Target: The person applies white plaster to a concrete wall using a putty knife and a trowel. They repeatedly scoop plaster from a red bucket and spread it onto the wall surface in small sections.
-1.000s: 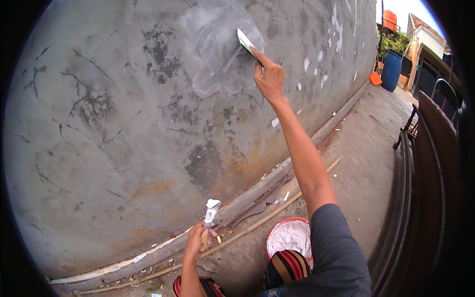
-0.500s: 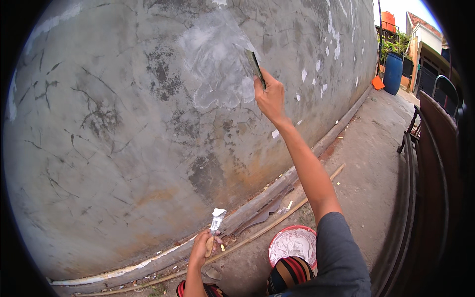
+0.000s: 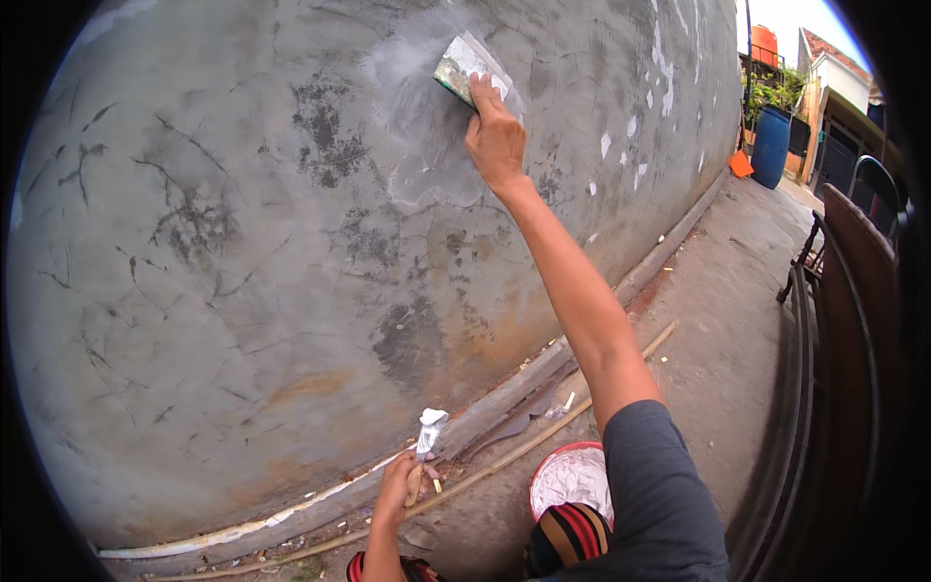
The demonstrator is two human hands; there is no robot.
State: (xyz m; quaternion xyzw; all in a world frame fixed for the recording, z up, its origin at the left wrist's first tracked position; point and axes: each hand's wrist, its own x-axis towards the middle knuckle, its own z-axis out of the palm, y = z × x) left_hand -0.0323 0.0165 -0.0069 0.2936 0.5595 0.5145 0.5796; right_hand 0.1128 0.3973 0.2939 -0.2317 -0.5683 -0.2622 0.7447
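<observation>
Head view: rough, cracked grey wall (image 3: 194, 339).
Right hand (image 3: 497, 144): gripping flat, smeared scraper (image 3: 467, 70) at the wall's pale patch (image 3: 415, 136).
Left hand (image 3: 394, 485): curled round tan-handled putty knife (image 3: 426, 441), tipped with white paste (image 3: 433, 417).
Tub (image 3: 574, 445): round, red-rimmed, paste-filled.

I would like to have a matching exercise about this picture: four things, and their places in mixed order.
Things:
1. wide scraper
2. narrow putty knife
3. red-rimmed tub
4. blue barrel

Places:
A. partly hidden by striped cloth
B. in the left hand
C. near the wall's far end
D. in the right hand

Pairs: 1-D, 2-B, 3-A, 4-C
</observation>
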